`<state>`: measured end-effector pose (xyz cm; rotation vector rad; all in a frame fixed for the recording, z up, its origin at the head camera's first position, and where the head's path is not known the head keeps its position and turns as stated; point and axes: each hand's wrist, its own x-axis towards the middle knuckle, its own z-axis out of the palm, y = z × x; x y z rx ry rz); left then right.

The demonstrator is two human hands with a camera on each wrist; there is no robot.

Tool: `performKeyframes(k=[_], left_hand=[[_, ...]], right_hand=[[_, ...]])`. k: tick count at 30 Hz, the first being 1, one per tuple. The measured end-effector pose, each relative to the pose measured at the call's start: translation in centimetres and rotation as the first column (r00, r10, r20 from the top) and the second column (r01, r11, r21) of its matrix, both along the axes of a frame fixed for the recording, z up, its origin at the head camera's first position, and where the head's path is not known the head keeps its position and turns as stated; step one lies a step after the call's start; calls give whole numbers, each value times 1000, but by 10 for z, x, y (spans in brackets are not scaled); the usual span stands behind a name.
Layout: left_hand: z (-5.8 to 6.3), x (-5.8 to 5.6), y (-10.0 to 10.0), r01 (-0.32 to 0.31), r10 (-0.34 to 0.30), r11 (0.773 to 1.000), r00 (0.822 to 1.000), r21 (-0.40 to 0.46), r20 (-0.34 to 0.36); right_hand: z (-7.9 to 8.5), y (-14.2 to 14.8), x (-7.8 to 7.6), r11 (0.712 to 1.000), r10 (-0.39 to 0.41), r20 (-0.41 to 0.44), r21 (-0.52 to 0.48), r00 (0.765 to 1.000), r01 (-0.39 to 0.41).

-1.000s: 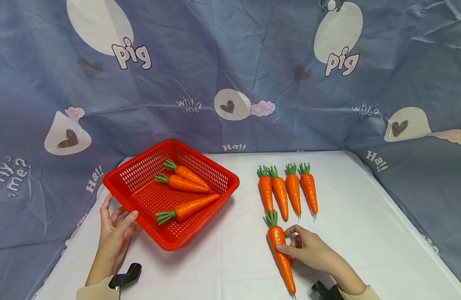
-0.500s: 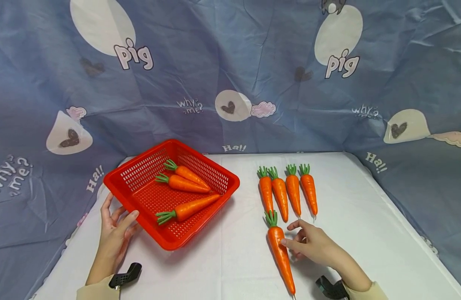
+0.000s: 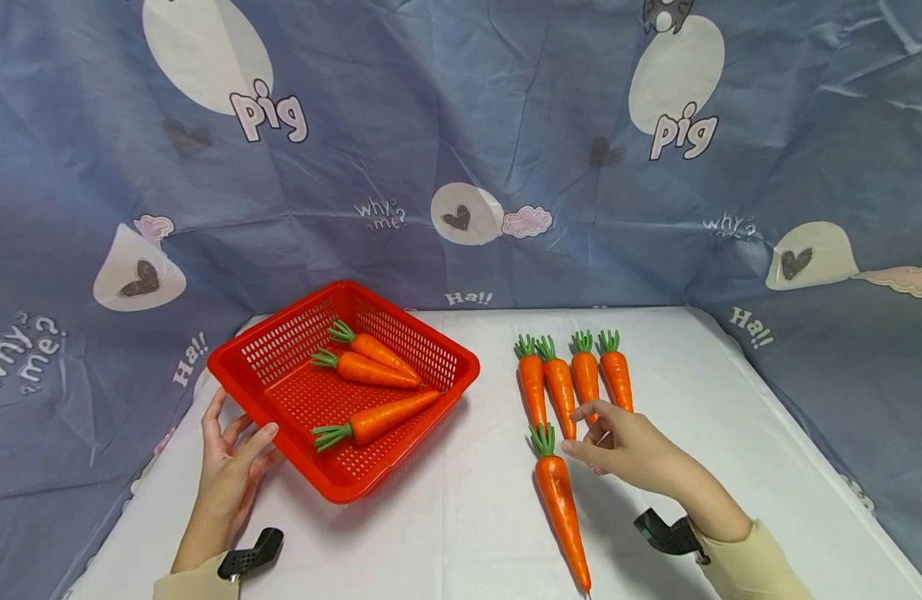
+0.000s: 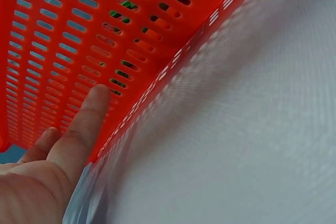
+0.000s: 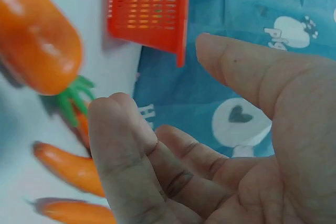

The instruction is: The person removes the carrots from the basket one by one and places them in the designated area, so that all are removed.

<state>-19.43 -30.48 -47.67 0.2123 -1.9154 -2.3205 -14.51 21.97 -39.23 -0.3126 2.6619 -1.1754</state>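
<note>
Two hands [image 3: 228, 473] [image 3: 633, 450] — basket [image 3: 299, 408] touched, carrot [image 3: 558, 387] contact unclear

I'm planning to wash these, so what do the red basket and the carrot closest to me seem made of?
The red basket looks like molded plastic: semi-glossy, with regular slots through thin walls. The closest carrot seems artificial, perhaps plastic or painted foam: its skin is shiny and its green top has thick, blunt strands. Its core isn't visible.

"Left hand [image 3: 232, 471]?"
"Eight o'clock, fingers [image 3: 212, 414] spread, forearm [image 3: 200, 533] running towards seven."
"And the right hand [image 3: 629, 448]?"
"Four o'clock, loosely bent, thumb [image 5: 236, 66] apart from the fingertips [image 5: 113, 124]."
</note>
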Motion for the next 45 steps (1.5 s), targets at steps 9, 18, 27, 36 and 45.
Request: performKeyframes(k=[9,18,27,36,45], left_hand=[[-2,0,-1,7,-7,1000,1000,7,3],[-2,2,-1,6,-6,1000,1000,1,10],[-2,2,-1,2,-2,1000,1000,2,-5],[0,0,-1,6,-6,1000,1000,-4,-7],[2,0,1,6,-6,1000,1000,-6,3]], right_hand=[[29,-15,-17,992,116,-95,64,989,-111],[47,-30,-31,975,209,-118,105,971,-197],[59,-44,-48,952,277,-138,170,951,-253],[71,-61,-64,916,357,-97,231,929,-328],[83,-81,-83,888,416,-55,240,908,-393]])
